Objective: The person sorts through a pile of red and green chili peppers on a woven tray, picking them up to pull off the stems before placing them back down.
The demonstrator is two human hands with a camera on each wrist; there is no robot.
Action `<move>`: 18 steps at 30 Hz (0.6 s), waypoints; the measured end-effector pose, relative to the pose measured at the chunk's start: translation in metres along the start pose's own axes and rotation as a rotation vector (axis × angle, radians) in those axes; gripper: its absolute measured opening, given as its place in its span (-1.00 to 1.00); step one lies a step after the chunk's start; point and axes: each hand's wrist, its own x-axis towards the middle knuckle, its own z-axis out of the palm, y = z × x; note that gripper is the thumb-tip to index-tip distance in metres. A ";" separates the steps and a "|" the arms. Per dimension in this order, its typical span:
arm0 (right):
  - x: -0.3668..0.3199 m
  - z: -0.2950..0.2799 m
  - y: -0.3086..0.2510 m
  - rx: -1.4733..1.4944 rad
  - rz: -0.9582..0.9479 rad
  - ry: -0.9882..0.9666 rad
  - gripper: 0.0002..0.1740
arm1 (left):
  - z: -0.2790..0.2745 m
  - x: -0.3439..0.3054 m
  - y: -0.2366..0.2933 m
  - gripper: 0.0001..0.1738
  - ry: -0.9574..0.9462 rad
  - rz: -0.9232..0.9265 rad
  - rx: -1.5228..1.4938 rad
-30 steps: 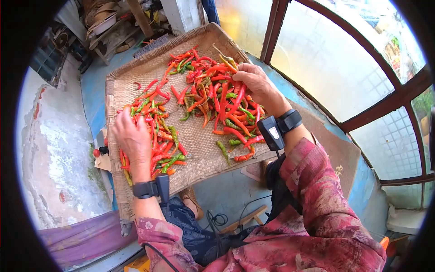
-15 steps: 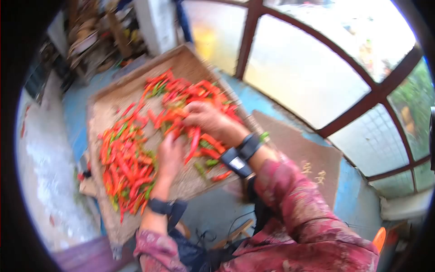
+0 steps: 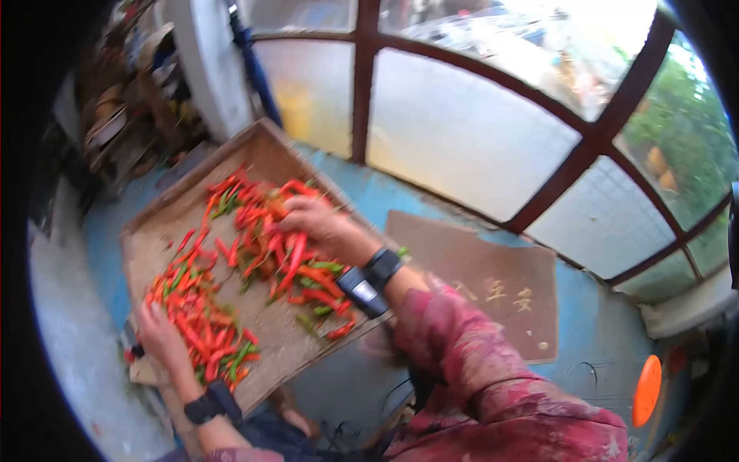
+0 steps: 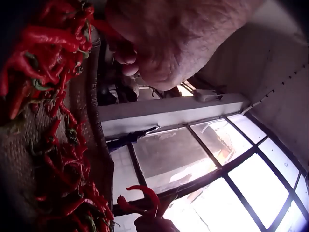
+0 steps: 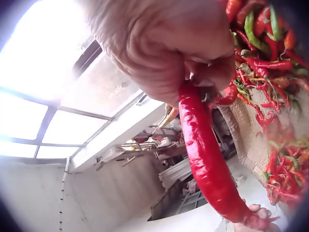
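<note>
A shallow woven tray (image 3: 281, 335) bears two heaps of chili peppers, mostly red with some green. My right hand (image 3: 327, 229) is over the right heap (image 3: 258, 246). In the right wrist view its curled thumb and fingers grip a long red chili pepper (image 5: 205, 157) by the stem end, with another red one beside it. My left hand (image 3: 165, 343) is at the outer side of the left heap (image 3: 204, 331). Its fingers are curled in the left wrist view, with a red chili pepper (image 4: 105, 30) at them, partly hidden behind the hand.
Framed window panes (image 3: 462, 131) run along the right, above a brown mat (image 3: 493, 277) on the blue floor. A white pillar (image 3: 204, 69) and stacked clutter stand behind the tray. An orange round object (image 3: 647, 390) is at lower right.
My left hand went from the left heap to beside my right hand, then back to the left heap's outer edge. The head view has turned rightward, so the tray appears farther left.
</note>
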 end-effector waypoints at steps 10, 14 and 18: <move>0.016 0.005 0.027 0.076 0.242 -0.276 -0.88 | 0.022 -0.032 0.089 -0.48 -0.251 0.274 -0.532; 0.012 0.012 0.038 -0.082 0.281 -0.357 -0.87 | 0.039 -0.044 0.113 -0.53 -0.223 0.324 -0.595; 0.010 0.018 0.038 -0.266 0.257 -0.343 -0.89 | 0.042 -0.043 0.111 -0.84 -0.262 0.354 -0.462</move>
